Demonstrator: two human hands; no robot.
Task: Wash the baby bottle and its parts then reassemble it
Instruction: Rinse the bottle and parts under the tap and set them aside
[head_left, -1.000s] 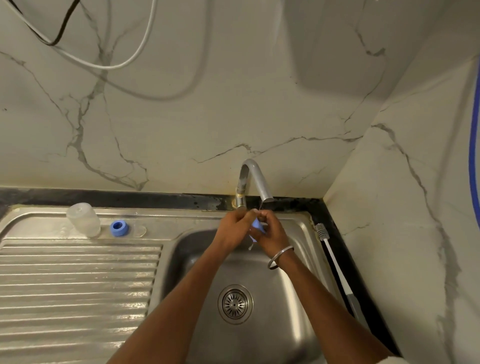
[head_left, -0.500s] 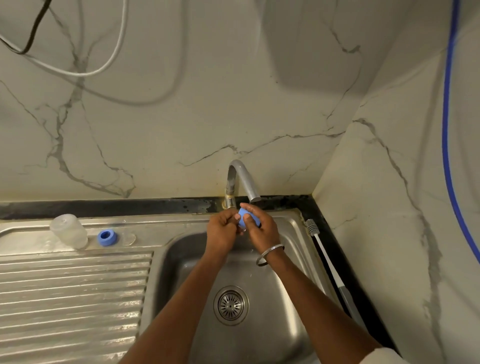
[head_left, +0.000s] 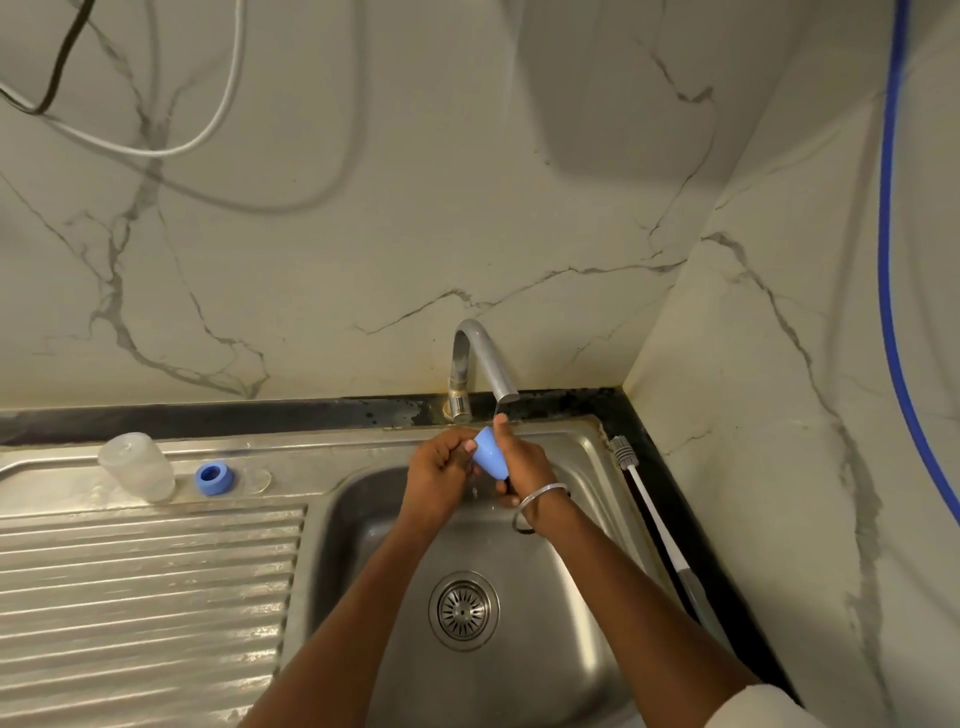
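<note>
Over the steel sink (head_left: 363, 525), left hand (head_left: 436, 467) and right hand (head_left: 527, 465) grip a pale-blue tapered cap (head_left: 491, 458).

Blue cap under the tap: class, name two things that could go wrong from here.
1. The blue cap, held by the left hand and right hand over the sink, may slip from their grip and drop towards the drain.
2. Water from the tap could splash off it.
</note>
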